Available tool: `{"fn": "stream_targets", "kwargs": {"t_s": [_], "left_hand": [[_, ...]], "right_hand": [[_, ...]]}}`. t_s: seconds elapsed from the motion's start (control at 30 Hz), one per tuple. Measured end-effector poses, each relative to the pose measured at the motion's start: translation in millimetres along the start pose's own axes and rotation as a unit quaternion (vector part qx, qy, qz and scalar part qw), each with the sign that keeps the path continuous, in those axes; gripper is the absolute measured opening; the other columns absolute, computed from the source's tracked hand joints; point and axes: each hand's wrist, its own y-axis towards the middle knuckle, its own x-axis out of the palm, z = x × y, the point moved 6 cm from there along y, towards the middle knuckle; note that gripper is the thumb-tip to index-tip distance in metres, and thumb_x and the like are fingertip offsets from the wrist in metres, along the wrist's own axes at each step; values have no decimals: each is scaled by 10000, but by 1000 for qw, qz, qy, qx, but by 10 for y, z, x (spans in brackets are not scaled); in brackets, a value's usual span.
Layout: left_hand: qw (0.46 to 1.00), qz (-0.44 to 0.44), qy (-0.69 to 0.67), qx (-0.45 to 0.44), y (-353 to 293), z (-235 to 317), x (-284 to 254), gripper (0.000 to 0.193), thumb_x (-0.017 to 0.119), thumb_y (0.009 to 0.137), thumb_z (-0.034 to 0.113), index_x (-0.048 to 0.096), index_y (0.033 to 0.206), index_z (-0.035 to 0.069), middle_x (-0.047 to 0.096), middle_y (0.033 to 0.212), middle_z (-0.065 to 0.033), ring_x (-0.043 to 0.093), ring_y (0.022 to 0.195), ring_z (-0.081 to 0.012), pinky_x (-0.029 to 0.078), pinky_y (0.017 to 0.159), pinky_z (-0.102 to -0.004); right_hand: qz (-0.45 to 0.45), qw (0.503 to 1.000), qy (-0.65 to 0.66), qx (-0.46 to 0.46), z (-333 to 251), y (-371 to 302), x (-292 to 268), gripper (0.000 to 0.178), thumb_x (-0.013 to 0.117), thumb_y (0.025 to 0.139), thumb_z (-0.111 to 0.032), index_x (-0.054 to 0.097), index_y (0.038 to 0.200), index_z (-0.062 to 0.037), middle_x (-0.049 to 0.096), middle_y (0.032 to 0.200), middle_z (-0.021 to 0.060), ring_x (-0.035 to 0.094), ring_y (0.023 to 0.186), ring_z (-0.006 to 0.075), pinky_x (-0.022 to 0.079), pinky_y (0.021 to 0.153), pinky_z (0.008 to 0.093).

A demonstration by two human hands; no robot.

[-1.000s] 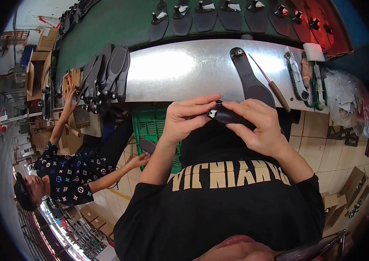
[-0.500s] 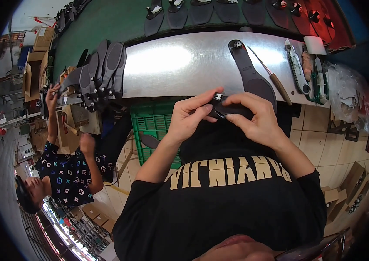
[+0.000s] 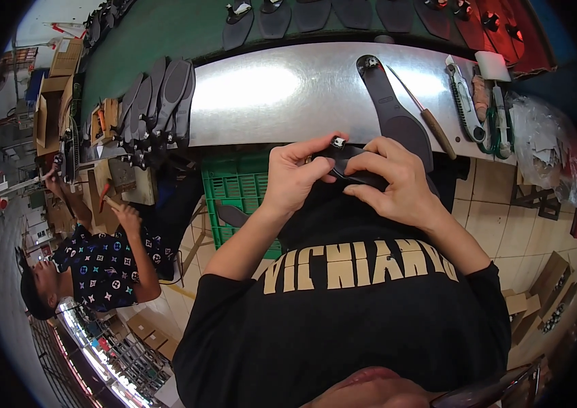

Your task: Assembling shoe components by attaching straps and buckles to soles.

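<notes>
In front of my body, just off the near edge of the metal tabletop, both hands hold a dark shoe sole (image 3: 368, 178). My left hand (image 3: 295, 175) is closed on its narrow end, where a small black-and-white piece sticks up by the fingertip. My right hand (image 3: 397, 178) pinches its edge with thumb and bent fingers, and much of the sole is hidden behind them. On the tabletop beyond my right hand lies another dark sole (image 3: 397, 112) with a similar small piece at its far end. An awl (image 3: 430, 122) with a wooden handle rests beside it.
A utility knife (image 3: 464, 102), green-handled scissors (image 3: 501, 129), a white roll (image 3: 492, 66) and a plastic bag (image 3: 547, 136) lie at right. Soles (image 3: 176, 95) are heaped at left, above a green crate (image 3: 234, 187). A co-worker at left holds a hammer (image 3: 105, 194).
My left thumb and right fingers have shifted slightly on the sole. The co-worker's hammer is lifted higher, and their other hand has moved lower and left, away from the heap.
</notes>
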Motion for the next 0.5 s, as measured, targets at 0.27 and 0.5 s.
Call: {"fn": "stream_targets", "kwargs": {"t_s": [0.27,0.5], "left_hand": [[998,43,-30,-29,-3,-1,37,373,552,812,-96,663,1161,-25,669,1170,-154,698,868,-149,598,646,-225],[984,62,-128,-106,-64,-63,76,339,566,848,-68,674,1160,8,685,1142,-101,685,845,-123,591,651,-225]], "right_hand": [[84,996,-7,-20,50,-20,27,214,789,680,-113,684,866,-116,553,807,54,585,745,238,463,625,339],[144,984,-25,-106,19,-78,6,212,786,679,-109,687,866,-109,580,839,88,592,734,259,464,616,341]]}}
